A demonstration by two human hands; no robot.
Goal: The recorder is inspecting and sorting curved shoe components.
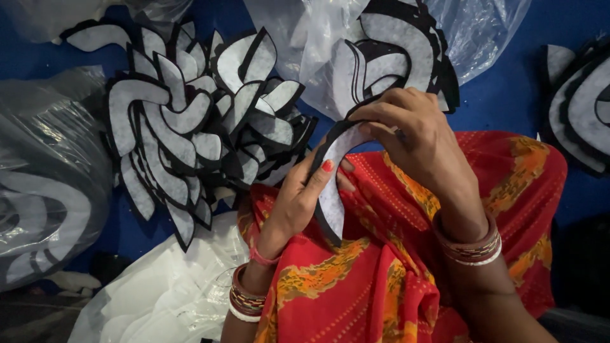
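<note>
Over the red-orange cloth (356,286) on our lap, our left hand (295,200) and right hand (419,136) hold fingers clamped on a curved black-edged white piece (332,184), lower edge and top end respectively.

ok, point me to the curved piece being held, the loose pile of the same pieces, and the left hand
curved black-and-white piece (332,203), head view, on its white face below the thumb
pile of pieces (190,121), head view, on a white piece near the pile's middle
left hand (298,200), head view, on the back of the hand
</note>
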